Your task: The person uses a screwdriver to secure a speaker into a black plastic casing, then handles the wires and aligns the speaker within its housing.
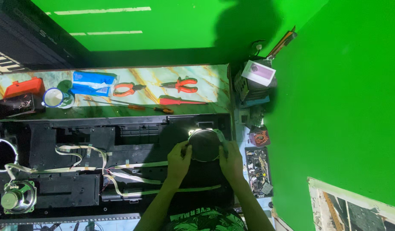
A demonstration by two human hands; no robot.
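A round dark speaker [204,144] sits at the right end of a long black opened keyboard case [77,141]. My left hand [179,159] grips the speaker's left rim and my right hand [230,157] grips its right rim. Pale flat ribbon cables [120,167] run across the case's inside. A second speaker [18,197] with a silver magnet sits at the case's left end.
Behind the case on a marbled board [214,79] lie two orange pliers [181,84], two screwdrivers [180,101], a blue packet [93,83], a tape roll [54,97] and an orange box [24,87]. Trays of small parts [258,171] stand at the right. Green walls surround.
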